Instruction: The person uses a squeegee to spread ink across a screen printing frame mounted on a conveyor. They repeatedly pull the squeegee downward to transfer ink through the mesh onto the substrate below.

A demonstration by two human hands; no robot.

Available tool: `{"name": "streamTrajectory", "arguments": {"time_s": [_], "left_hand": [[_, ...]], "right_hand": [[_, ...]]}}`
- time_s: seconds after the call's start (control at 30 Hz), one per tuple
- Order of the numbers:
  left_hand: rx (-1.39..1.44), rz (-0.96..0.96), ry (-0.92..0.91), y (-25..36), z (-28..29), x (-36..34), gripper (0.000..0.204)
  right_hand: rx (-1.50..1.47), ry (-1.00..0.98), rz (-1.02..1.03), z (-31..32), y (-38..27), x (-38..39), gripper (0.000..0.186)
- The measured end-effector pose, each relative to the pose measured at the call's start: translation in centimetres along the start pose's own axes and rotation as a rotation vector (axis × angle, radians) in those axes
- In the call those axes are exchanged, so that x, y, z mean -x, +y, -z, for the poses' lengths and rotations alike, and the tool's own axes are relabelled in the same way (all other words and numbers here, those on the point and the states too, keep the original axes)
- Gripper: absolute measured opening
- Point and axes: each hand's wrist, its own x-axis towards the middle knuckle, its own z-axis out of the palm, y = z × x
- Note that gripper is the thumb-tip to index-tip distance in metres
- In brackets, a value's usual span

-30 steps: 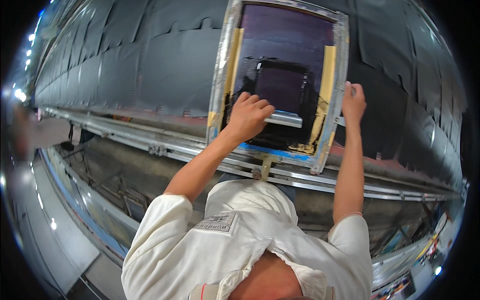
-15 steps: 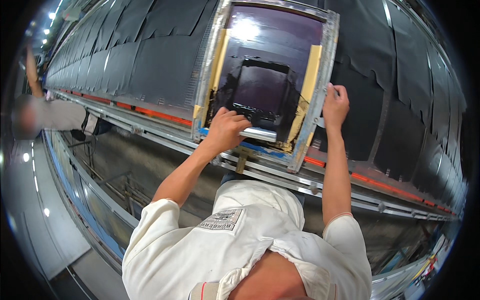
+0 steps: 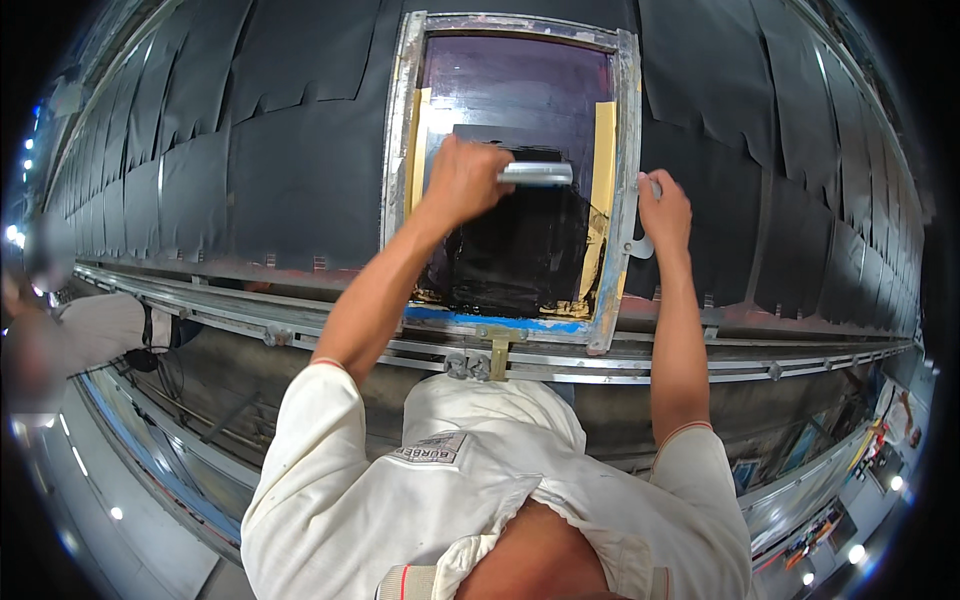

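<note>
My left hand (image 3: 468,178) is closed on a silver squeegee (image 3: 536,172), held across the upper middle of a screen inside a metal frame (image 3: 402,120). Glossy black ink (image 3: 510,250) covers the screen's lower part, below the squeegee, and partly hides a rectangular area; the upper part is purple (image 3: 515,80). Yellow tape strips (image 3: 604,135) run down both inner sides, and blue tape (image 3: 500,322) lines the bottom. My right hand (image 3: 664,208) is closed at the frame's right edge on a side handle, a curved metal bracket (image 3: 642,246) below its fingers.
Overlapping dark sheets (image 3: 300,180) cover the long table on both sides of the frame. Metal rails (image 3: 720,366) run along its near edge. Another person (image 3: 110,330), partly blurred, is at the far left; a further person (image 3: 895,410) is at the far right.
My left hand and the squeegee have moved from the bottom of the screen to its upper middle, and black ink now spreads below them. My right hand stays at the frame's edge.
</note>
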Motion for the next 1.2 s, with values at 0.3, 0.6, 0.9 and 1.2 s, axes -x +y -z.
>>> {"name": "streamTrajectory", "arguments": {"time_s": [0.3,0.6,0.9,1.2], "left_hand": [[0.061,0.11,-0.148,-2.4,1.3,-5.7,0.031],[0.083,0.052,-0.194,3.3,-0.3,7.3,0.028],[0.013,0.033,-0.162,-3.1,0.7,-7.2,0.035],[0.058,0.007,-0.069,-1.8,-0.4,-3.5,0.033]], "right_hand": [[0.165,-0.552,0.591,-1.1,-14.8,-5.1,0.03],[-0.005,-0.436,0.783,-1.8,-10.2,7.7,0.026],[-0.012,-0.504,0.635,-2.1,-13.3,-6.6,0.025],[-0.039,-0.419,0.708,-2.4,-12.3,-3.0,0.022]]}}
